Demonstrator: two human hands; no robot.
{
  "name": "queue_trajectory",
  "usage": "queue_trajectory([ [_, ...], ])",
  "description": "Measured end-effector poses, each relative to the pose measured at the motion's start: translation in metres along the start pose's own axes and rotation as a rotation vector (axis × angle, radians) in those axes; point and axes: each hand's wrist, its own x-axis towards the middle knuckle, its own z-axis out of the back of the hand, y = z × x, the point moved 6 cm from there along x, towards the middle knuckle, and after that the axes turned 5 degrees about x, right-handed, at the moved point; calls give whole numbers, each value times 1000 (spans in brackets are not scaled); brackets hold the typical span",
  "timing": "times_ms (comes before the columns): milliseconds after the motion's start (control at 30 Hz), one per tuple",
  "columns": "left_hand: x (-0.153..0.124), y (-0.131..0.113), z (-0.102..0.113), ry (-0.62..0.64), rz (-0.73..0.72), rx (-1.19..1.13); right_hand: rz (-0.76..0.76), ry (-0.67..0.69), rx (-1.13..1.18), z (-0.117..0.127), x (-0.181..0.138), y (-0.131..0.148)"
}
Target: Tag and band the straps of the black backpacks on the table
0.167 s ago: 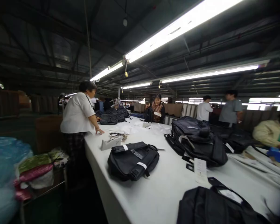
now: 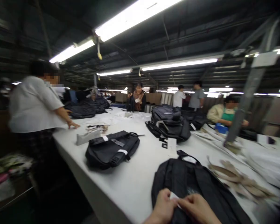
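A black backpack (image 2: 196, 183) lies flat on the white table (image 2: 140, 177) right in front of me. My left hand (image 2: 163, 209) and my right hand (image 2: 196, 207) meet over its near end at the bottom edge of the picture. Both pinch a small white tag (image 2: 174, 196) between their fingertips, and the fingers of both hands are closed on it. The wrists run out of view below.
Another black bag (image 2: 112, 151) lies to the left, a stack of dark backpacks (image 2: 169, 124) behind it. Tan paper strips (image 2: 238, 179) lie at right by a grey post (image 2: 249, 90). A person in white (image 2: 35, 105) stands at the table's left edge; others work beyond.
The view has swung right and down. My two hands, out of view before, now show at the bottom holding the white tag over the near backpack.
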Motion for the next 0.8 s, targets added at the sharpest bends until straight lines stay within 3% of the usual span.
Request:
queue_trajectory([
  [133,8,5,-10,72,30,-36,-38,-91,98,14,-6,4],
  [333,6,-3,-8,132,76,-106,-81,-172,237,24,-6,-12],
  [467,6,-7,-12,138,136,-163,-111,-90,564,14,-8,-9],
  [600,14,-7,-25,137,189,-240,-17,-133,836,24,-5,10],
  [700,19,0,-33,89,205,-283,23,-145,820,30,-1,8],
  [800,19,5,-35,31,195,-248,25,-138,723,26,2,-14],
])
